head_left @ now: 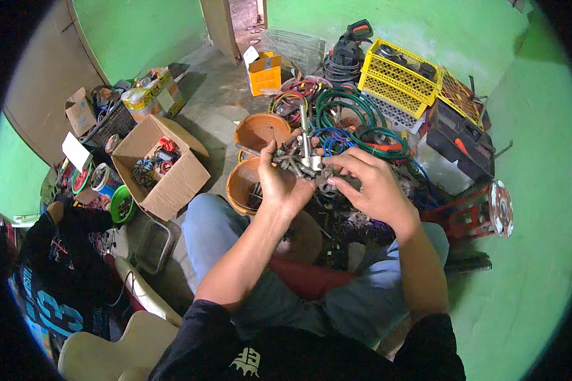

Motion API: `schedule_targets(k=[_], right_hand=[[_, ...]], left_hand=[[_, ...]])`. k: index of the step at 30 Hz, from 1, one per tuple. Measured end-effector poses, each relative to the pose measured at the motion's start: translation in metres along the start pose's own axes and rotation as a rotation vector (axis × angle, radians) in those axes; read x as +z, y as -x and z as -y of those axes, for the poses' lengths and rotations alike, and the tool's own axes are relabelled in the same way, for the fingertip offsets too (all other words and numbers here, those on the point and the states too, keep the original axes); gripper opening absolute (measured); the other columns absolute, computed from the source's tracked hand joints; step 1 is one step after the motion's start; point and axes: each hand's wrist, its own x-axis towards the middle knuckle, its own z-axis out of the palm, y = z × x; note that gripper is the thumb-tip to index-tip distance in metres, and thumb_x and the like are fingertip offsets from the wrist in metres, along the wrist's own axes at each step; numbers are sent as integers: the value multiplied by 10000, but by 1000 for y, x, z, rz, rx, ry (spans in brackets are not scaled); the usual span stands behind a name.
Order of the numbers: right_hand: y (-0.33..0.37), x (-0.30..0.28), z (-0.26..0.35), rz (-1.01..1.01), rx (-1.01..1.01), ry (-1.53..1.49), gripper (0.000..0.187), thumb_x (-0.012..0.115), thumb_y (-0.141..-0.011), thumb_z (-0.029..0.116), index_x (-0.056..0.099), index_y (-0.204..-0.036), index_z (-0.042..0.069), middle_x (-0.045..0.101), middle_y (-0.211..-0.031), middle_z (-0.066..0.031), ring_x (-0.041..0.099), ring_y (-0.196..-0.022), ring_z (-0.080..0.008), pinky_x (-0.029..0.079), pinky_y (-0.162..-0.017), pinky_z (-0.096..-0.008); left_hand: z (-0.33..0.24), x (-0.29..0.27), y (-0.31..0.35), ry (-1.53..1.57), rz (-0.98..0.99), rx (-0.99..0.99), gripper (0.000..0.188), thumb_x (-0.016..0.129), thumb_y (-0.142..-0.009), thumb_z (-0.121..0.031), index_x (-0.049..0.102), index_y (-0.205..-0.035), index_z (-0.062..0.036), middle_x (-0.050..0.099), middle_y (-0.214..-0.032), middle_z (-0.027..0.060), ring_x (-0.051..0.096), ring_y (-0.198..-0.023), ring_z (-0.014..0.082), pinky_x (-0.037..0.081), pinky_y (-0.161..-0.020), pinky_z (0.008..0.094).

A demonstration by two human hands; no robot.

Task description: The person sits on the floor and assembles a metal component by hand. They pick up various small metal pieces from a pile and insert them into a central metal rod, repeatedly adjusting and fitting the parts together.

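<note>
Left hand cups metal bolts; right hand picks.

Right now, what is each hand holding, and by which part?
The left hand cups a bundle of metal bolts and rods from below, in its palm. The right hand pinches a small metal piece between its fingers.

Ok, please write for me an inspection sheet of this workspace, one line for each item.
Surface: bare concrete floor; person sits, knees up.
Job's things: bunch of dark metal bolts and fittings held above the lap.
Clutter: orange bowls, open cardboard box, yellow crates, black toolbox.
Grippers: left hand cups the bunch; right hand fingers pinch a piece at its edge.
Cables: green, blue and red coils on the floor.
Surroundings: green walls; another person's dark sleeve at left.
</note>
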Motion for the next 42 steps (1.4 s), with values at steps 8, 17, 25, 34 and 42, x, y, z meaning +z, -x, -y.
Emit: schedule_targets(k=[8,17,25,34,42], right_hand=[[-4,14,-2,19,13,-17,345,785,-820,125,674,-1136,41,637,-1001,-108,687,-801,-234,556,-706,-354],[-5,27,-1,-62,-68,-40,292,785,-817,104,678,-1078,31,639,-1025,-113,681,-850,-251,568,-716,-348],[-4,25,2,-110,-46,-37,348,816,-775,132,669,-1077,38,616,-1026,-117,641,-928,-294,535,-779,-377],[-10,43,6,-197,-245,270,336,813,-751,174,683,-1040,64,596,-1008,-87,583,-955,-293,501,-815,-409],[-10,54,-12,-302,-252,325,216,753,-802,102,666,-983,22,639,-980,-111,603,-936,-297,515,-822,-414]], left_hand=[[-6,2,5,52,31,89,520,424,-974,-492,558,-1321,-128,647,-1185,157,630,-1012,307,494,-921,511],[-14,6,9,1,85,145,567,424,-964,-499,522,-1367,-112,639,-1192,160,632,-1014,305,518,-869,484],[-12,10,11,-12,73,112,561,431,-972,-495,523,-1369,-109,638,-1182,159,628,-1019,294,517,-875,466],[4,8,8,-73,64,145,495,461,-997,-428,512,-1367,-104,625,-1201,141,603,-1059,253,491,-966,413],[8,5,3,-95,38,115,466,490,-989,-431,564,-1328,-119,629,-1251,135,581,-1147,258,435,-1048,430]])
